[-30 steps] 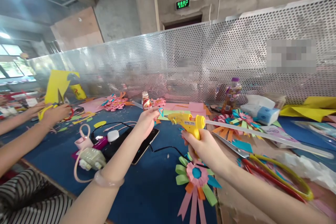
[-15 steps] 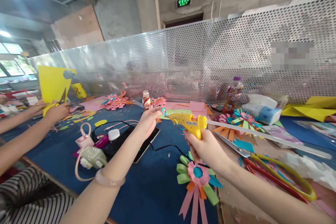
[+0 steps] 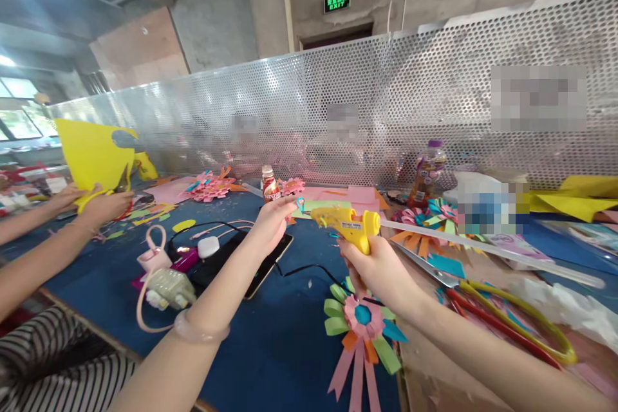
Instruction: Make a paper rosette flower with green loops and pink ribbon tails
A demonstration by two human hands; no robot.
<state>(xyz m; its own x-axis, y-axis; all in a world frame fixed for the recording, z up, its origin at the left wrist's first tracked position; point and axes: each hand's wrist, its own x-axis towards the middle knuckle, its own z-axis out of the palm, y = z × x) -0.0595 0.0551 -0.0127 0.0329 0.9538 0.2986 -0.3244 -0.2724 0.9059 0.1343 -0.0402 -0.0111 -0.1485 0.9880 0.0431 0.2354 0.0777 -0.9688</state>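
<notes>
My right hand (image 3: 371,267) is wrapped round the handle of a yellow hot glue gun (image 3: 340,222). A long translucent glue stick (image 3: 483,248) sticks out of its back end. Pinched in the fingertips of my left hand (image 3: 268,225) is a small loop of blue paper (image 3: 300,205). The gun's nozzle points left and is at or very near the loop; contact is too small to tell. Below my right hand lies a paper rosette (image 3: 363,315) with a pink and blue centre, green loops and pink tails.
Large scissors (image 3: 506,315) with red and yellow handles lie at right. A phone (image 3: 268,267), cables and a power adapter (image 3: 170,290) sit left of centre. Two drink bottles (image 3: 429,170) stand behind. A co-worker's hands (image 3: 103,209) cut yellow paper (image 3: 94,154) with scissors at far left.
My hands keep almost the same pose, with the nozzle still by the blue loop. At left, the co-worker's yellow paper and scissors have shifted slightly, and the view has turned a little.
</notes>
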